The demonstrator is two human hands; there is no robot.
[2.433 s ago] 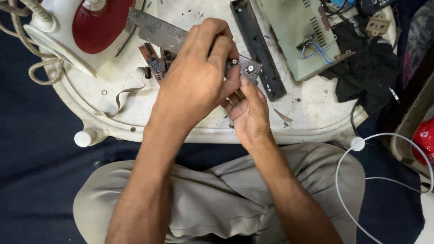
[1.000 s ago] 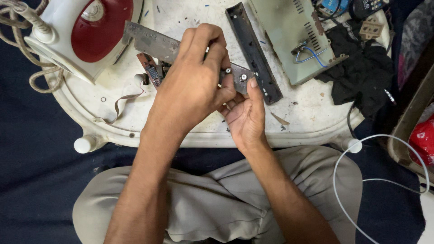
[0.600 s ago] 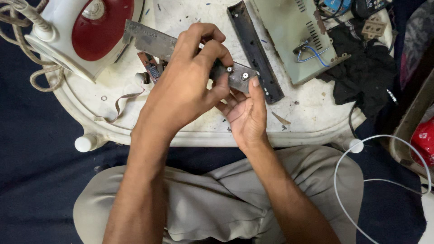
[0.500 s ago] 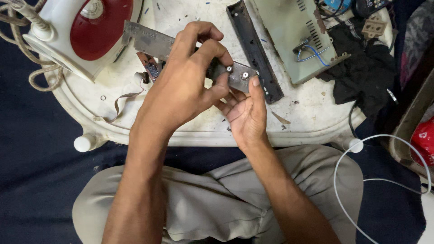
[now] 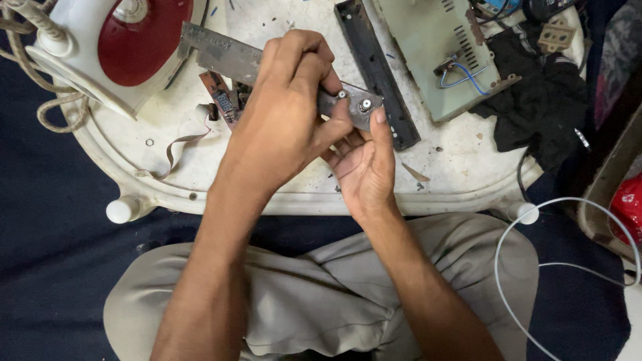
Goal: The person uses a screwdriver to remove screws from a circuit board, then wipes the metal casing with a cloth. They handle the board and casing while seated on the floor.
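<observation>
Left hand [image 5: 284, 127]: seen from the head camera, it lies over the middle of the grey metal panel [image 5: 227, 59], fingers curled and pinched together on it just beside the round connectors at its right end.
Right hand [image 5: 364, 164]: it sits under the panel's right end, palm up, thumb pressed against the end edge and the fingers closed beneath it, so the hand is clamped on the panel.
Grey metal panel: a long narrow strip held above the white table [image 5: 441, 160], running from the upper left down to the right, its left end near the iron.
Iron [image 5: 127, 47]: white with a red face, lying at the table's upper left with a braided cord beside it.
Small circuit board [image 5: 224, 107]: on the table just below the panel, partly hidden by the left wrist.
Black strip [image 5: 374, 67]: lies on the table right of the hands.
Green metal case [image 5: 438, 50]: upper right, with blue wires at its edge.
Black cloth [image 5: 542, 113]: at the table's right rim.
</observation>
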